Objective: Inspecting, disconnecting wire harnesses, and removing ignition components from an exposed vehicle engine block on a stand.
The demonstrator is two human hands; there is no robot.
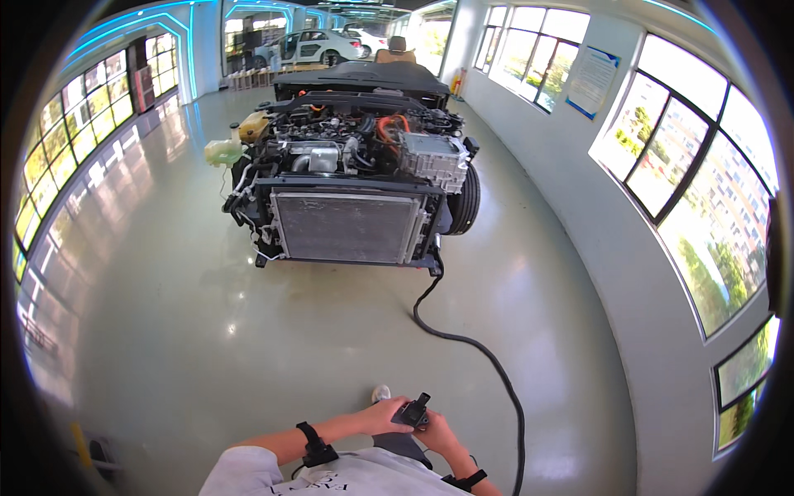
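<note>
Low in the head view, my left hand (384,417) grips a small black plastic part (414,410) with a short protruding end. My right hand (435,433) holds the same part from the right, its fingers partly hidden. Both wrists have black straps on them. Beyond my hands stands a stripped vehicle front with an exposed engine bay (322,149), a grey radiator (343,227), orange cables (390,124) and a silver metal housing (432,157).
A thick black cable (470,341) runs from the vehicle over the grey floor (248,331), passing to my right. A wall (571,165) with windows lines the right side, glazing the left. White cars (314,45) stand in the far background. A yellow object (81,442) is at lower left.
</note>
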